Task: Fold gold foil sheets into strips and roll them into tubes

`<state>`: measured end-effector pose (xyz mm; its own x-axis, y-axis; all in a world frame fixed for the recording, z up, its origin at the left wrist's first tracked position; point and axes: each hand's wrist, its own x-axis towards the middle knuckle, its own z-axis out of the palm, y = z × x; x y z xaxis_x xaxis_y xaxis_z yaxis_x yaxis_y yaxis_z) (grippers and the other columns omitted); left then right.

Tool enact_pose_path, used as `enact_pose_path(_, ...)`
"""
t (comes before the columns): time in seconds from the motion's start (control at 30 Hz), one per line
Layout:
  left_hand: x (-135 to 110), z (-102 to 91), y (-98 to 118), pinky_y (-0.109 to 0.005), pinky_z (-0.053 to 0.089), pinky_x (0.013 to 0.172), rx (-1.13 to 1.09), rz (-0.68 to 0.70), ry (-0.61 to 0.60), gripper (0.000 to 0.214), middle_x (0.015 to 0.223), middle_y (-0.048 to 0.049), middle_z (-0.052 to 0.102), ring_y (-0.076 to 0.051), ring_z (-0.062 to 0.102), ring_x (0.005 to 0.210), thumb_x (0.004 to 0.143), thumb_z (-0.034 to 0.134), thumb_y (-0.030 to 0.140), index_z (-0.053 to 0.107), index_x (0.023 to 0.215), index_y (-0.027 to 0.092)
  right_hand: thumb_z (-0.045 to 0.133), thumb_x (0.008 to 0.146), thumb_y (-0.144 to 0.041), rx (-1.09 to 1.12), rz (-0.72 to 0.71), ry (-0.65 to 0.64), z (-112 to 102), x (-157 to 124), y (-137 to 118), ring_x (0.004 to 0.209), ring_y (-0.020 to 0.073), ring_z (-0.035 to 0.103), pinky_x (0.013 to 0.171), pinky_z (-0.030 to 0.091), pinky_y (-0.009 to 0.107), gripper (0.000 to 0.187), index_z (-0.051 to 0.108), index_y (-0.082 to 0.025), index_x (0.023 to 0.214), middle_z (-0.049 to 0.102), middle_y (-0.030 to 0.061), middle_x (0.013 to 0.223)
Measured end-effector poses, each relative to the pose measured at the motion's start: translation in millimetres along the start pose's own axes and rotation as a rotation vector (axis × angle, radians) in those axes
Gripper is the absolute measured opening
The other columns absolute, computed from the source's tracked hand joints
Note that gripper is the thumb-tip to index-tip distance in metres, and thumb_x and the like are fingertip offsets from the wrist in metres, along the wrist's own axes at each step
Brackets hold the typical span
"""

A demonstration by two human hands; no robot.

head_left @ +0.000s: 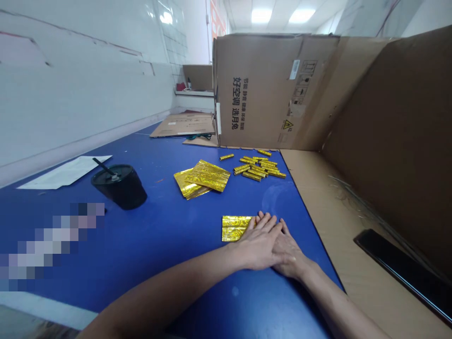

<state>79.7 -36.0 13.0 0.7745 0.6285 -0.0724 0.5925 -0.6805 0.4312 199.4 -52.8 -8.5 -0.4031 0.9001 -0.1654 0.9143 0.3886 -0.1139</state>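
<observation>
A gold foil sheet [233, 228] lies on the blue table, its right part covered by my hands. My left hand [259, 242] rests flat over it with fingers stretched out, overlapping my right hand [288, 252]. The right hand lies palm down at the sheet's right side, partly hidden under the left, its visible fingers extended. Farther up are flat gold foil sheets [209, 176], stacked askew. To their right sits a loose pile of narrow rolled or folded gold foil strips [256, 168], with one strip [226, 157] apart on the left.
A black lidded cup with a straw [122, 188] stands at the left near white paper [67, 173]. Large cardboard boxes [268, 94] wall off the back and right. A long black object [402, 273] lies on the cardboard at right. Flat cardboard [185, 125] lies at the back.
</observation>
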Motion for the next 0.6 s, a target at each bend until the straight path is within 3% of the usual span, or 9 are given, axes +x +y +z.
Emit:
enact_pose_path(0.13,-3.5,5.1,-18.4,-0.046,0.005,0.106,0.022,0.025,0.028,0.081,0.146,-0.0069,0.005,-0.023,-0.002,0.133,0.079,0.018,0.068,0.007,0.139,0.014,0.040,0.080,-0.036,0.006,-0.010,0.006,-0.5,0.1,1.3,0.131,0.0300,0.008,0.102,0.007,0.056,0.065,0.017,-0.020,0.139,0.011,0.0111,0.144)
enact_pose_path(0.3,-16.1,8.4,-35.6,-0.044,0.004,0.107,0.076,-0.007,0.034,0.084,0.146,-0.0079,0.001,-0.024,-0.001,0.133,0.079,0.018,0.069,0.000,0.139,0.013,0.037,0.082,-0.039,0.003,0.019,0.035,1.8,0.9,2.4,0.132,0.0280,0.005,0.102,0.010,0.056,0.067,0.016,-0.012,0.139,0.011,0.0126,0.144)
enact_pose_path(0.6,-49.1,7.5,-60.3,-0.048,0.001,0.105,0.196,-0.052,0.029,0.081,0.146,-0.0093,0.006,-0.026,-0.002,0.133,0.079,0.019,0.068,0.008,0.139,0.014,0.023,0.085,-0.053,0.037,0.042,0.066,2.8,0.3,1.9,0.132,0.0240,0.004,0.104,0.008,0.053,0.068,0.015,-0.012,0.139,0.008,0.0090,0.145)
